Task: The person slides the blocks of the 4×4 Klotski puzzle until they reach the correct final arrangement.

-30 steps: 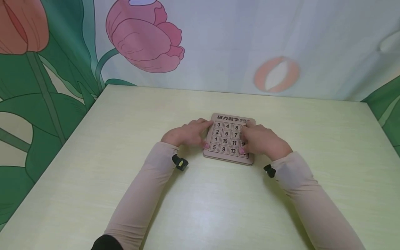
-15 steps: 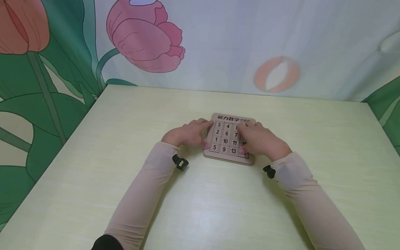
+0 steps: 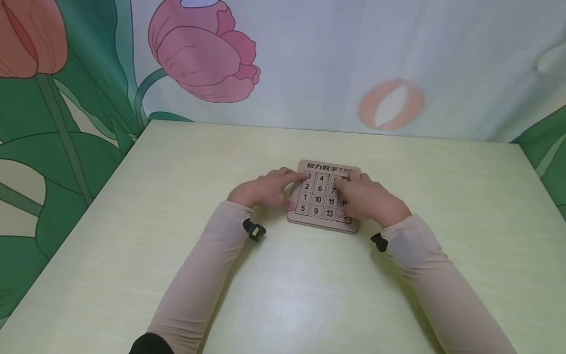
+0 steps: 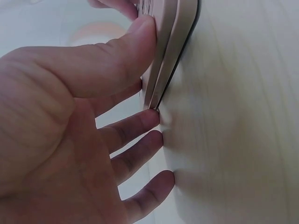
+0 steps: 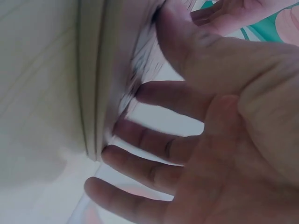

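Note:
A wooden number sliding puzzle (image 3: 318, 199) lies flat on the table, its square tiles printed with black numbers and a title along the far edge. My left hand (image 3: 267, 189) is at its left side: the index finger reaches the tile marked 3, the thumb touches the near left edge. In the left wrist view that thumb (image 4: 140, 39) presses the puzzle's side, with other fingertips on the tabletop. My right hand (image 3: 371, 197) lies over the right column, thumb and fingertips on the tiles, hiding several numbers. The right wrist view shows its fingers (image 5: 145, 140) extended onto the face.
The pale wood-grain table (image 3: 283, 290) spreads out around the puzzle. Behind it hangs a light curtain (image 3: 318, 59) printed with a pink flower (image 3: 203, 54) and green leaves. Black straps (image 3: 255, 230) sit at both wrists.
My right fingers have shifted left from the right column toward the 8 and 7 tiles. My left index finger has moved slightly right onto the 3 tile. The puzzle stays in place.

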Demonstrator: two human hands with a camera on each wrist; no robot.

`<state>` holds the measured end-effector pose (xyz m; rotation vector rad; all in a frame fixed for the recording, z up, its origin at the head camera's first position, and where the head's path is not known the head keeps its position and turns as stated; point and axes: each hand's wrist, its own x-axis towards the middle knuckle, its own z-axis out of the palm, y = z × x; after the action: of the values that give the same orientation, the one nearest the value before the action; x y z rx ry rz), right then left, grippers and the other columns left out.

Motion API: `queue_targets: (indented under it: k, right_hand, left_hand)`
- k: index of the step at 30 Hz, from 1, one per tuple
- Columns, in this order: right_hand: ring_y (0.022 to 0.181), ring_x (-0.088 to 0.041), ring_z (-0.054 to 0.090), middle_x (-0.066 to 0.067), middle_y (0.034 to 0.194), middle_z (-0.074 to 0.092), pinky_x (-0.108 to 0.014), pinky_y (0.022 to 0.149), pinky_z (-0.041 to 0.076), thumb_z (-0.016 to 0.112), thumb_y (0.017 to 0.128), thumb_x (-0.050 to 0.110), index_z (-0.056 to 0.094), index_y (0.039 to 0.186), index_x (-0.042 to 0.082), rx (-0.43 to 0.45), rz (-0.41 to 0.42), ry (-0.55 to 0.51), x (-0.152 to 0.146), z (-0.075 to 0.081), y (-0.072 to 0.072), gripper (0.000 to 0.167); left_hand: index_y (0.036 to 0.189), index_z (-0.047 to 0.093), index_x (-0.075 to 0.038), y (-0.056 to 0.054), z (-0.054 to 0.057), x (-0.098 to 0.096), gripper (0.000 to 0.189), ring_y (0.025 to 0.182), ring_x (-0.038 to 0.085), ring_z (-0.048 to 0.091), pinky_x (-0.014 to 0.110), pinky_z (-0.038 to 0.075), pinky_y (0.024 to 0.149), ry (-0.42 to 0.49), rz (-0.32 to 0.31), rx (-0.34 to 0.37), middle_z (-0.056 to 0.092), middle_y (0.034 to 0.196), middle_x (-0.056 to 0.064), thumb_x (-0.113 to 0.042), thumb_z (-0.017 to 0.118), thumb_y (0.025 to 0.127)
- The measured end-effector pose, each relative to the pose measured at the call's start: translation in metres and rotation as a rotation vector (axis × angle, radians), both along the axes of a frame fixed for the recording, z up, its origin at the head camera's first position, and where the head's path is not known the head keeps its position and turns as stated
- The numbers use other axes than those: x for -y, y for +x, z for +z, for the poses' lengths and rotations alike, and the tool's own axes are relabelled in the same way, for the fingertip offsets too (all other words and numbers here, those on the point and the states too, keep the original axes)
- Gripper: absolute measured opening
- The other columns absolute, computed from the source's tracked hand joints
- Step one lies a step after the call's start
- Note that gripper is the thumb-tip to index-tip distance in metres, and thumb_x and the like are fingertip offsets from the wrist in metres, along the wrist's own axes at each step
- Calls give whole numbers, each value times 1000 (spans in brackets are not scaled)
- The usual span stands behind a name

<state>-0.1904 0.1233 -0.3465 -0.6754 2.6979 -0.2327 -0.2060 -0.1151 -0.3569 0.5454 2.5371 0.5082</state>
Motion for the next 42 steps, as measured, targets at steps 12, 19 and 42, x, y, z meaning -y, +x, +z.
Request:
queue_targets:
  k: [12, 19, 42]
  right_hand:
    - [117, -47, 49, -30, 136, 37, -67, 89, 46, 72, 96, 25, 52, 138, 3, 14, -16, 71, 2, 3, 4, 51]
    - [128, -51, 43, -33, 148, 34, -71, 97, 40, 68, 98, 26, 45, 147, 1, 51, -2, 85, 4, 2, 4, 60]
    - [146, -50, 19, -30, 161, 20, -72, 105, 30, 50, 106, 30, 42, 154, 5, -41, 2, 31, 6, -2, 3, 54]
  left_hand:
    - [160, 32, -26, 0, 0, 0, 80, 145, 30, 28, 57, 22, 116, 5, 3, 3, 30, 160, 8, -19, 73, 93]
    - [161, 31, -26, 0, -2, 3, 80, 146, 30, 27, 58, 22, 116, 7, 5, 6, 29, 161, 7, -20, 73, 93]
    - [161, 31, -26, 0, -1, 1, 79, 145, 30, 29, 57, 25, 115, -4, -3, -7, 30, 161, 8, -23, 72, 94]
